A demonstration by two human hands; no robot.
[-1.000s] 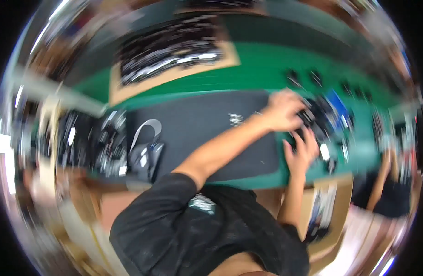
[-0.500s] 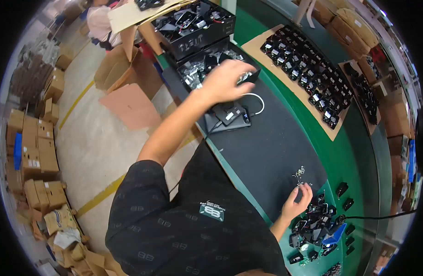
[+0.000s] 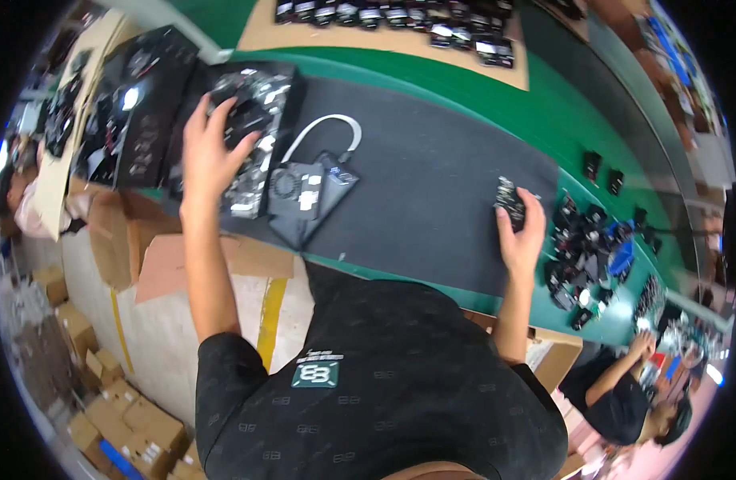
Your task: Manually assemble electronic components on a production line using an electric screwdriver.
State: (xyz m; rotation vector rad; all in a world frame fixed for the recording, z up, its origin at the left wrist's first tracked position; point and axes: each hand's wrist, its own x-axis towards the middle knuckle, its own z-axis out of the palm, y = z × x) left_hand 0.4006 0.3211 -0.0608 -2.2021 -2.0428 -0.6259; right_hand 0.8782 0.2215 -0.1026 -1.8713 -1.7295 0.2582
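My left hand [image 3: 210,152], fingers spread, is over a black bin [image 3: 284,88] of small dark parts in shiny clear wrapping [image 3: 260,152]. Nothing shows in its grasp. At the other end of the dark work mat [image 3: 416,176], my right hand [image 3: 524,232] curves around a small pile of tiny metal pieces [image 3: 506,192], with thumb and fingers apart. Between the hands, closer to the left one, a black unit with a round grille [image 3: 288,186] lies over a flat dark device [image 3: 336,188]. A white looped cable [image 3: 336,118] runs from that device.
Another black bin [image 3: 148,148] of dark parts stands at far left. Rows of black units sit on a cardboard sheet [image 3: 384,38] beyond the mat. Right of my right hand lies a heap of black housings [image 3: 584,248]. Another person [image 3: 624,392] is at lower right.
The whole view has turned, bringing the mat crosswise in front of me. My left hand's fingers have spread over the bin; my right hand stays by the metal pieces.
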